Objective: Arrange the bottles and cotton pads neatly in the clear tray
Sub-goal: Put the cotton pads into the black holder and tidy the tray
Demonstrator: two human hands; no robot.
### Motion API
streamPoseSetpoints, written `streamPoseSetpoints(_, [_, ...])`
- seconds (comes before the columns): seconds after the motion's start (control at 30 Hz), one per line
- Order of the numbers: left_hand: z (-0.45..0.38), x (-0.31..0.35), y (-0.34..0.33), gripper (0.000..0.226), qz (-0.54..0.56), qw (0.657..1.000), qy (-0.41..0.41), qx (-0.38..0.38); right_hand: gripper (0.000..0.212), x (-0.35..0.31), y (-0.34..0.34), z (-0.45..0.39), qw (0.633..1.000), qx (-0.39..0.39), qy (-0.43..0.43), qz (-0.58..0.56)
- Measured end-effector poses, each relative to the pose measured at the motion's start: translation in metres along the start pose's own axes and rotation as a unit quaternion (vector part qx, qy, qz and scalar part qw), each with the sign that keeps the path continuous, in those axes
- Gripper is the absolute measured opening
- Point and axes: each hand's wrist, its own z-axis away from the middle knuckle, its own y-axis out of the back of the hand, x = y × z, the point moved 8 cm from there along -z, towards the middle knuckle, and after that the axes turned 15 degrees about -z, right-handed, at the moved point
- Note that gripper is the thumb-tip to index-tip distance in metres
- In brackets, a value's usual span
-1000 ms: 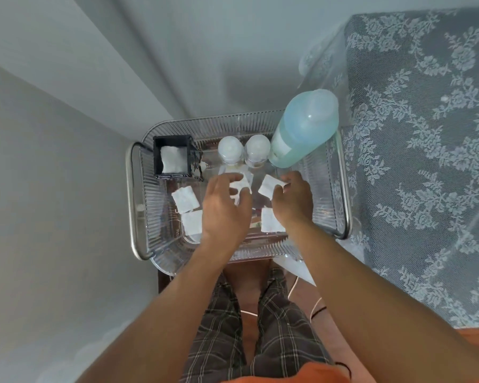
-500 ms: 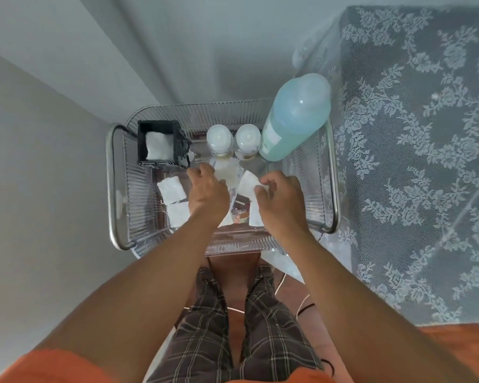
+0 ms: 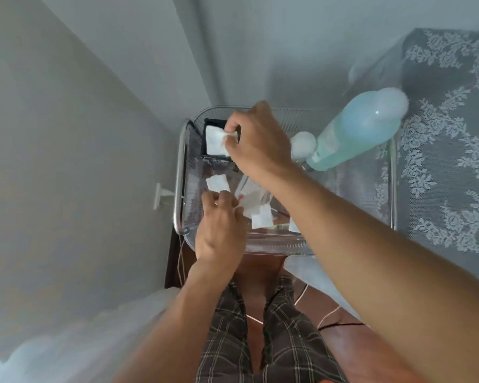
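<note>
White cotton pad [image 3: 215, 139] pinched at right hand [image 3: 257, 139], over black box [image 3: 208, 158]. More white pads [image 3: 217, 183] just beyond left hand [image 3: 219, 228]. Pale blue bottle [image 3: 357, 131] right of right hand. Brown plaid trousers [image 3: 260, 341] below; grey floral lace cloth [image 3: 448, 161] rightward.

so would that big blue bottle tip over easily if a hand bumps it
Probably: the big blue bottle stands tall on a narrow base. Its blue fill suggests some steadying weight. The small white-capped bottle beside it might get knocked too.
</note>
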Motion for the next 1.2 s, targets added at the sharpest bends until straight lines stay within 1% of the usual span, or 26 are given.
streamPoseSetpoints(0.13, [0.018,-0.018,0.040,0.017,0.022,0.998,0.016,0.048,0.008,0.002,-0.024,-0.004,0.998,-0.001,0.018,0.066])
streamPoseSetpoints(0.2, [0.020,-0.019,0.056,0.017,0.035,0.997,0.009,0.065,0.011,0.002,-0.025,-0.001,0.997,0.012,0.024,0.075])
streamPoseSetpoints(0.27, [0.018,-0.014,0.069,0.015,0.050,0.995,-0.005,0.084,0.015,0.001,-0.018,0.003,0.997,0.039,0.023,0.055])
streamPoseSetpoints(0.37, [0.005,-0.003,0.088,0.013,0.061,0.990,-0.024,0.123,0.015,0.011,0.008,0.027,0.994,0.103,0.014,-0.011])
streamPoseSetpoints(0.43, [-0.010,0.005,0.096,0.013,0.048,0.989,-0.031,0.136,0.015,0.031,0.026,0.059,0.990,0.133,-0.012,-0.043])
streamPoseSetpoints(0.47, [-0.019,0.010,0.098,0.013,0.033,0.989,-0.037,0.140,0.015,0.044,0.032,0.077,0.989,0.135,-0.035,-0.060])
streamPoseSetpoints(0.53, [-0.039,0.019,0.100,0.012,-0.010,0.989,-0.048,0.143,0.013,0.071,0.039,0.114,0.986,0.114,-0.087,-0.083])
streamPoseSetpoints(0.6, [-0.060,0.027,0.098,0.015,-0.054,0.988,-0.044,0.135,0.009,0.092,0.042,0.142,0.984,0.089,-0.130,-0.081])
streamPoseSetpoints(0.73, [-0.087,0.031,0.087,0.025,-0.145,0.982,-0.035,0.116,0.007,0.113,0.042,0.163,0.983,0.033,-0.171,-0.052])
streamPoseSetpoints(0.83, [-0.098,0.026,0.082,0.027,-0.163,0.982,-0.007,0.099,0.009,0.127,0.040,0.162,0.981,-0.001,-0.192,-0.018])
streamPoseSetpoints(0.9, [-0.100,0.028,0.079,0.032,-0.155,0.984,0.001,0.083,0.014,0.136,0.038,0.159,0.978,-0.020,-0.205,-0.002])
streamPoseSetpoints(0.93, [-0.098,0.030,0.080,0.034,-0.144,0.986,0.002,0.087,0.017,0.140,0.037,0.157,0.977,-0.031,-0.212,0.008])
streamPoseSetpoints(1.0, [-0.088,0.039,0.084,0.033,-0.133,0.983,-0.017,0.125,0.020,0.146,0.036,0.152,0.972,-0.053,-0.226,0.040])
streamPoseSetpoints(1.07, [-0.073,0.049,0.083,0.029,-0.147,0.974,-0.058,0.161,0.023,0.150,0.034,0.145,0.968,-0.072,-0.229,0.075])
streamPoseSetpoints(1.13, [-0.066,0.054,0.070,0.027,-0.159,0.973,-0.087,0.141,0.027,0.153,0.032,0.137,0.966,-0.084,-0.225,0.100])
streamPoseSetpoints(1.2, [-0.066,0.053,0.054,0.035,-0.173,0.976,-0.093,0.098,0.032,0.155,0.030,0.130,0.964,-0.095,-0.223,0.113])
